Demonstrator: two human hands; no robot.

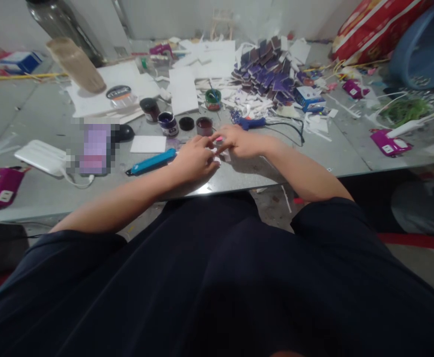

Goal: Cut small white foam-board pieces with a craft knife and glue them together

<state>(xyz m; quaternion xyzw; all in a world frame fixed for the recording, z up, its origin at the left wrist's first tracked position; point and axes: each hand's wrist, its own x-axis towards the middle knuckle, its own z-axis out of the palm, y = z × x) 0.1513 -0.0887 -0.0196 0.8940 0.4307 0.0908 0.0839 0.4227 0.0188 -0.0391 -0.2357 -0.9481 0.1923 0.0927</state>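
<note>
My left hand (195,158) and my right hand (239,140) meet over the table near its front edge. Their fingers are bent and closed around a small white piece (217,159), mostly hidden under the fingertips. A bit of pink shows by my right fingers. Left of my left hand lies a blue utility knife (152,162), with a white rectangular card (148,144) just behind it. Behind my hands stand an open jar of reddish-brown paint (204,126) and a jar of dark purple paint (168,124). A blue glue gun (252,123) lies beyond my right wrist.
A heap of purple-painted pieces (267,74) rises at the back, amid white scraps. A phone (95,148) and white power bank (43,157) lie left. A brown bottle (76,65) stands behind them. Magenta devices (391,143) and a blue basin (425,47) are right, near another person's arm.
</note>
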